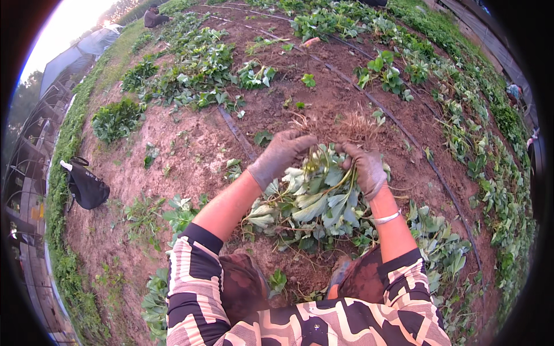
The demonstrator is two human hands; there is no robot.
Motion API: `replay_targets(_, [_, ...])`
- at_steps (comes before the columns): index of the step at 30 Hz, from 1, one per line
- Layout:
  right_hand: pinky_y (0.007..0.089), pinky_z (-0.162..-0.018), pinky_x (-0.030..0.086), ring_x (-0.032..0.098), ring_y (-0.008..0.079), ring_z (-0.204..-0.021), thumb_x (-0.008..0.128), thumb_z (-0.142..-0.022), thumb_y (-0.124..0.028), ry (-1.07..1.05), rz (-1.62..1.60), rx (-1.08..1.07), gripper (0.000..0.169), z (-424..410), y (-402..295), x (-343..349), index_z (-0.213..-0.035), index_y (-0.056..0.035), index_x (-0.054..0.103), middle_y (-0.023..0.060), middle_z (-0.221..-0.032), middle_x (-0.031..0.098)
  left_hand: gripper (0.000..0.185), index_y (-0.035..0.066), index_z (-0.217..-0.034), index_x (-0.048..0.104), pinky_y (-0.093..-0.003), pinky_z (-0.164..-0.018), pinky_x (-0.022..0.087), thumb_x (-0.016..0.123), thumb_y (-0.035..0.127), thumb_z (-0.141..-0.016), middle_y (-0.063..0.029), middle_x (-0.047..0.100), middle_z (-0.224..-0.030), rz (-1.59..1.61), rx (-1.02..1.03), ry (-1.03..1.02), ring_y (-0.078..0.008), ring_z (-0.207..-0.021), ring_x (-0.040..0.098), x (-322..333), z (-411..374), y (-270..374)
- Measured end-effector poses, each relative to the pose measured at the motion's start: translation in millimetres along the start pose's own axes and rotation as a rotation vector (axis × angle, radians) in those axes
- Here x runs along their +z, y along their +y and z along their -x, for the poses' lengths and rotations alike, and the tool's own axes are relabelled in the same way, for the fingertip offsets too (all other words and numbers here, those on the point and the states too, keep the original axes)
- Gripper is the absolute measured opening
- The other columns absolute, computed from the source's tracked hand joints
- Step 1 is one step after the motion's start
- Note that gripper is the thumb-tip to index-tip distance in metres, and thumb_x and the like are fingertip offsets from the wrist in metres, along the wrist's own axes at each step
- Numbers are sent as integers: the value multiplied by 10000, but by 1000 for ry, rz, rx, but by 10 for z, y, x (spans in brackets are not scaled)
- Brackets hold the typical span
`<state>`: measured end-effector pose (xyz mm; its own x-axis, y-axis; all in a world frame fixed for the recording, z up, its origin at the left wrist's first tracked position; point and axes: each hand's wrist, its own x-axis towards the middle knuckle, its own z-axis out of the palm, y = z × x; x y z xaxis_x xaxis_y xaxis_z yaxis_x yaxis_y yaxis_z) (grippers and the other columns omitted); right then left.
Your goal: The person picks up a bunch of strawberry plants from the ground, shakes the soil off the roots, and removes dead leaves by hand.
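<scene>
My left hand point(283, 158), in a soiled thin glove, pinches leafy plants, likely strawberry, near the crown; thin pale roots point(303, 123) stick out beyond its fingers. Gloved too, my right hand point(365, 168) grips a thicker bunch of the same plants by the stems, and a dense brush of brown roots point(359, 125) points away from me. The bunch's green leaves point(314, 201) hang between my wrists, over a heap of foliage point(303, 235) on the soil in front of my knees. Leaves partly hide the fingertips of both hands.
Black drip hoses point(389, 113) run along the reddish soil. Piles of uprooted plants point(194, 69) lie ahead, with another pile point(117, 119) at left. A black bag point(86, 184) rests near the left green strip. One person point(153, 17) sits far off; another point(514, 93) is at far right.
</scene>
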<state>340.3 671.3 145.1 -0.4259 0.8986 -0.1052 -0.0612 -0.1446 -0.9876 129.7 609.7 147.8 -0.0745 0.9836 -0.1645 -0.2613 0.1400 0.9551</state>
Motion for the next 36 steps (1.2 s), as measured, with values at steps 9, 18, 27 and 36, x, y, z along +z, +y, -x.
replay_targets(9, [250,-597,510,616,87,-682,551,-949,-157,-162,278,-168,266,5,199,35,-1149,-22,662,45,-752,661,195,20,-1066,633,-263,-803,503,581,163,-943,-37,647,-992,-94,-50,-64,-120,-931,611,19,25,39])
replay_targets(18, [251,-606,502,624,122,-659,632,-901,-176,-157,-38,144,239,142,-91,326,-1041,9,687,58,-747,659,254,-8,-1078,613,-277,-821,481,639,185,-914,-47,658,-995,129,-10,-127,-128,-872,610,3,-61,-141])
replay_targets(27, [259,-636,505,621,118,-680,644,-888,-163,-102,115,-16,223,100,-35,254,-1014,14,698,69,-730,665,313,-11,-1026,665,-264,-810,456,667,273,-893,-23,655,-921,-503,10,-27,-90,-864,569,84,67,159])
replay_targets(36, [260,-660,519,629,118,-702,648,-885,-175,-167,159,-84,278,23,89,0,-1047,50,677,72,-750,676,377,69,-1126,653,-408,-934,461,562,380,-934,-151,640,-1153,-1267,284,69,-299,-1078,598,-531,-87,88])
